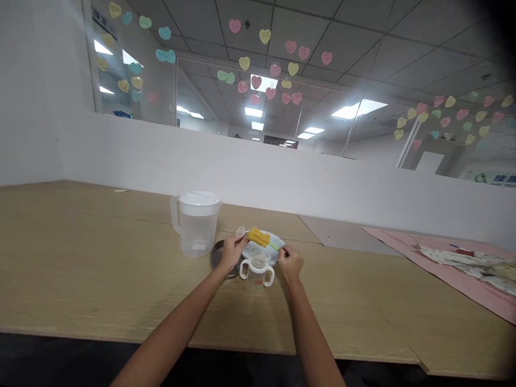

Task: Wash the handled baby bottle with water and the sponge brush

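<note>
Right hand fingers pinch green brush handle; yellow sponge head above plate. Left hand fingers curled near sponge; grip unclear.

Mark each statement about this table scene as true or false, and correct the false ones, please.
1. The right hand holds the thin handle of the yellow sponge brush. True.
2. The clear pitcher lies on its side. False: it stands upright.
3. The two-handled cup stands between the two hands. True.
4. The pink cloth lies under the cup. False: it lies far to the right on the wooden table.
5. The left hand rests on the pitcher. False: it is beside the plate.
</note>
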Tool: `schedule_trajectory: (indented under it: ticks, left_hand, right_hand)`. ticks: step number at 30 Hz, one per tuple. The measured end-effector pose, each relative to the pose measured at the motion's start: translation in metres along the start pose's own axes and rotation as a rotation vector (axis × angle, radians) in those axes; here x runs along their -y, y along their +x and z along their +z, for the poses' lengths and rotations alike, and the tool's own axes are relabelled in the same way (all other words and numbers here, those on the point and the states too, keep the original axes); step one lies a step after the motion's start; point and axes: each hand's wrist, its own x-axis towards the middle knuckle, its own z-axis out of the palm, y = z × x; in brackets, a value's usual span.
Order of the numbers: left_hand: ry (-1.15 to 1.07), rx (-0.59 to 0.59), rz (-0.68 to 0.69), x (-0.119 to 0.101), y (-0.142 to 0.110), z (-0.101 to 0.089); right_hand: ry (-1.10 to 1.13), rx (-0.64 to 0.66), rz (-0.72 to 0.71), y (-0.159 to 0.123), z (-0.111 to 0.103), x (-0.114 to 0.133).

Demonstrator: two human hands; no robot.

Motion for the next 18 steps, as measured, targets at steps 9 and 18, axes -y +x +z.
schedule_trajectory:
  ticks: [9,18]
  left_hand:
    - [-0.021,-0.300,0.057,-0.003,0.010,-0.015]
    - [0.824,-0.096,-0.082,0.020,0.016,-0.028]
  right_hand:
    - [-0.073,-0.080,0.215,0.003,0.003,-0.001]
    - [0.469,-0.158,0.158,0.010,0.004,-0.001]
